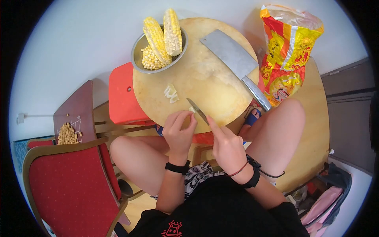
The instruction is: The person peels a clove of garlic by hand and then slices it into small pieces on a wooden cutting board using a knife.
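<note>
My left hand (179,128) pinches a small pale piece (192,109), perhaps a garlic clove, over the near edge of a round wooden board (201,75). In my right hand (228,146) is a small knife (196,109), its blade pointing up and left, beside that piece. Thin whitish scraps (171,93) lie on the board just beyond my left hand. A large cleaver (231,53) rests across the board's right side, its metal handle (256,93) toward me. At the far left, a metal bowl (136,53) holds two corn cobs (172,33) and loose kernels (152,59).
A red stool (122,94) stands left of the board. To the right is an open yellow-and-red plastic bag (290,51). On the left, a red chair (71,189) stands near a brown surface (81,104) with a heap of small tan pieces (67,135). My knees flank the board.
</note>
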Demonstrator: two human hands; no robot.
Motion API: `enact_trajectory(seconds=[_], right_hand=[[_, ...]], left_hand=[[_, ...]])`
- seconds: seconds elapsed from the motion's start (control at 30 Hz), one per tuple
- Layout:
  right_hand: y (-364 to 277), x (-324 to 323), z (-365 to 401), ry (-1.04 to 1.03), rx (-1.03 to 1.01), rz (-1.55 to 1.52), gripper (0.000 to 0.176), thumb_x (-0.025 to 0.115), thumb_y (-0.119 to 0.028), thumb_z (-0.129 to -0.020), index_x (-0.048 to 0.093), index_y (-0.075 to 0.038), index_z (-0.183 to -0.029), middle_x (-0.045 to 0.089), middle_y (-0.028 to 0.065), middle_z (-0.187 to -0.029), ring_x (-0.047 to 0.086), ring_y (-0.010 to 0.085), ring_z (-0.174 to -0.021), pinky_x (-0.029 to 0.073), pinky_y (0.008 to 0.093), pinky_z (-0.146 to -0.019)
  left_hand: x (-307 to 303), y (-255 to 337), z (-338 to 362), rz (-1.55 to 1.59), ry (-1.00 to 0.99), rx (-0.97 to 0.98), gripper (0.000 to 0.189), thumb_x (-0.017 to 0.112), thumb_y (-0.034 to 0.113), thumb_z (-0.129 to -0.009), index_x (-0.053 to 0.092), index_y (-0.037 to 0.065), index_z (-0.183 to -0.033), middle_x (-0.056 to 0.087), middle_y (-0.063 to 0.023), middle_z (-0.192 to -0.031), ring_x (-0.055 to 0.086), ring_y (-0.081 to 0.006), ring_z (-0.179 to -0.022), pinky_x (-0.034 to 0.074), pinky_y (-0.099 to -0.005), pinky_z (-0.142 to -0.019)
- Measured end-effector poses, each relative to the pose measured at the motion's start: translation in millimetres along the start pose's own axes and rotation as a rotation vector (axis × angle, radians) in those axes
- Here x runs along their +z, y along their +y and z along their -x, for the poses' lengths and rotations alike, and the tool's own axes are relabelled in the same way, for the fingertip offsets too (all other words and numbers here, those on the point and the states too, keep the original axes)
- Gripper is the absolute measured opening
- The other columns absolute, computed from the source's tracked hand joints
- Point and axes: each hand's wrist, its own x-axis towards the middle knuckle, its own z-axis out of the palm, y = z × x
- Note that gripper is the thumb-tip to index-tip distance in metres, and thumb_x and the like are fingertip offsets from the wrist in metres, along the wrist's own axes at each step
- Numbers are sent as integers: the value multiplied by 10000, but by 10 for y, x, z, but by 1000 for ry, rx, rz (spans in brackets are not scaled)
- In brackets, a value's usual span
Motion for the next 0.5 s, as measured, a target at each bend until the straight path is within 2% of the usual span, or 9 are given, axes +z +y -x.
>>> enact_trajectory(seconds=[0.07,0.13,0.27,0.33,0.5], right_hand=[[9,-2,4,8,2,6,731,663,21,-834,536,-71,-1548,639,175,-835,683,385,-652,606,473,-638],[9,-16,15,17,21,5,725,666,15,-838,538,-68,-1546,644,178,-847,684,387,-663,605,475,-643],[28,-5,26,49,7,-49,690,660,10,-862,544,-66,-1538,646,181,-839,684,390,-671,602,479,-643],[28,-8,28,99,-11,-169,662,653,4,-887,540,-63,-1536,645,182,-820,685,393,-682,596,482,-641],[-17,52,54,41,21,-167,631,641,-10,-906,547,-61,-1528,648,179,-814,683,394,-678,592,483,-631]], left_hand=[[1,8,6,1,2,1,160,822,-34,-784,774,18,-927,759,-97,-944,729,-226,-834,595,-318,-764],[6,35,6,24,7,-23,187,818,-54,-742,753,16,-904,757,-114,-928,727,-289,-857,578,-371,-771],[18,31,4,19,7,-25,183,823,-47,-747,754,18,-904,758,-112,-928,725,-288,-854,578,-369,-769],[26,23,13,11,19,-14,181,827,-43,-752,757,21,-906,758,-112,-929,723,-287,-850,576,-369,-765],[34,9,29,4,8,-20,178,825,-42,-756,762,25,-908,756,-110,-923,723,-285,-843,577,-369,-764]])
